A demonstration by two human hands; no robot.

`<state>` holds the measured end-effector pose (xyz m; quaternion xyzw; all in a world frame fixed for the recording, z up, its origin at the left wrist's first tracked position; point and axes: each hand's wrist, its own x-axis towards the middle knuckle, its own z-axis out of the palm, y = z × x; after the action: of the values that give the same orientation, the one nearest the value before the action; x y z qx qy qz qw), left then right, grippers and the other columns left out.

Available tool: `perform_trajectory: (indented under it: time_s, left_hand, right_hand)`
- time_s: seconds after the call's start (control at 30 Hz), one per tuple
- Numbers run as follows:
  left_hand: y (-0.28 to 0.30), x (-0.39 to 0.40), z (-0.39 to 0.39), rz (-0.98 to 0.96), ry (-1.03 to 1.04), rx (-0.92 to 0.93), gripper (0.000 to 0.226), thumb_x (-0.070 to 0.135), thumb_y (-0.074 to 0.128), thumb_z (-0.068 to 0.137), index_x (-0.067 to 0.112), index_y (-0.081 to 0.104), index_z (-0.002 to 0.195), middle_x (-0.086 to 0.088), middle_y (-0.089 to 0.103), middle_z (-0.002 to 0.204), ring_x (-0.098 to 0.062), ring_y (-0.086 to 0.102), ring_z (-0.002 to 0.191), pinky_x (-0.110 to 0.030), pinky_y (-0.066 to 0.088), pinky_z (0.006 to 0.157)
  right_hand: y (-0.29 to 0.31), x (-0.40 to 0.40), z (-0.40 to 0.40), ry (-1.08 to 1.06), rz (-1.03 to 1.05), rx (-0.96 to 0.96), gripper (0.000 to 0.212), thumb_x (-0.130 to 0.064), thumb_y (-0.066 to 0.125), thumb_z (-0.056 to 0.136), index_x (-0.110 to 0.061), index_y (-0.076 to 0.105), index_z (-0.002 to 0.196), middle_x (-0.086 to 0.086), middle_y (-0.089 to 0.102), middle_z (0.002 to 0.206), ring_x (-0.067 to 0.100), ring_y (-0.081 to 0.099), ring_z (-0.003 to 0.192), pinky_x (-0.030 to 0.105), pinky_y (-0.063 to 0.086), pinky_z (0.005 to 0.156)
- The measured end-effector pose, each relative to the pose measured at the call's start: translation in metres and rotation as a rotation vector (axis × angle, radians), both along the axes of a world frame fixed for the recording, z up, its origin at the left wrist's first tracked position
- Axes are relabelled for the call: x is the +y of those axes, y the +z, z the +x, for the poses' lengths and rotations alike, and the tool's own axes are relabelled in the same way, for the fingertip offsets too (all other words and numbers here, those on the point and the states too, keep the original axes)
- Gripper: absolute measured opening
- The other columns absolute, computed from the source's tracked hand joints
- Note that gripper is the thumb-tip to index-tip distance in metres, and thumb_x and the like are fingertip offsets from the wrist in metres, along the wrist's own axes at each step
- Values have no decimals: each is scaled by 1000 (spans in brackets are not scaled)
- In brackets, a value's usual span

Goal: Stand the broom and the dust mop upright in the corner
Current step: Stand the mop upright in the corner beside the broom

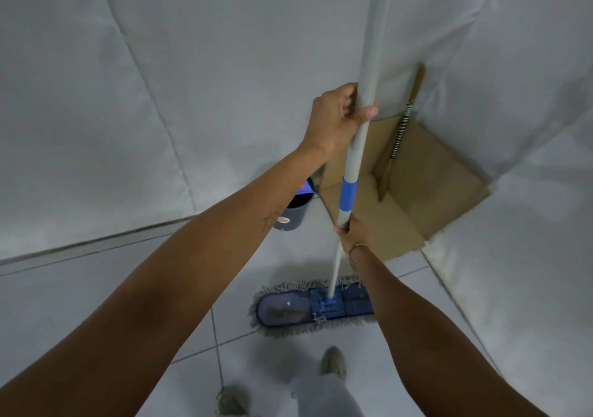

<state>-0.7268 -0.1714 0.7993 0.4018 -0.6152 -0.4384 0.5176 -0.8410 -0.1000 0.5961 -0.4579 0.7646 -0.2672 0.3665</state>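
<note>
Both hands, left and right, clamped on mop handle; broom stands inside corner box.

The dust mop handle runs out of the frame at the top centre, so its upper end is cut off. The right end of the mop head is hidden behind the right forearm, low and right of centre. The broom in the corner shows only its handle; the lower end sinks behind the cardboard box flaps, and whether bristles sit there cannot be told. The dark bin at centre is largely covered by the left forearm, and its label is too small to read. Both arms leave the frame at the bottom edge. The shoes at the bottom are blurred.
</note>
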Motion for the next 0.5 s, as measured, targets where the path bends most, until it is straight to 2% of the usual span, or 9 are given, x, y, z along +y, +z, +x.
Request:
perform_trajectory:
  time_s: [0.1,0.23,0.4,0.5]
  left_hand:
    - [5,-11,-48,-10,-15,-17,34,5,70,79,-4,62,111,-19,72,103,-22,70,92,-31,58,86]
    - [10,-29,-125,-22,-41,-22,34,4,70,79,-5,62,111,-20,72,104,-16,67,88,-17,56,78]
    - [14,-63,-203,-27,-36,-9,33,1,70,78,-7,64,109,-23,71,104,-20,66,91,-32,57,86]
    - [14,-83,-226,-30,-41,-25,32,1,71,77,-6,66,108,-20,72,103,-18,67,89,-21,57,80]
  right_hand:
    - [1,-9,-44,-2,-5,-5,29,-3,60,87,4,55,115,22,64,114,35,58,109,44,47,95]
    - [4,-32,-111,-42,19,-26,31,-3,62,87,4,56,116,23,63,117,36,57,110,46,48,97]
    - [4,-68,-186,-61,61,-55,30,-4,61,88,4,56,116,22,62,119,36,58,111,45,49,97]
    - [2,-92,-210,-48,79,-76,28,-4,61,87,5,58,114,23,63,118,36,58,110,46,48,97]
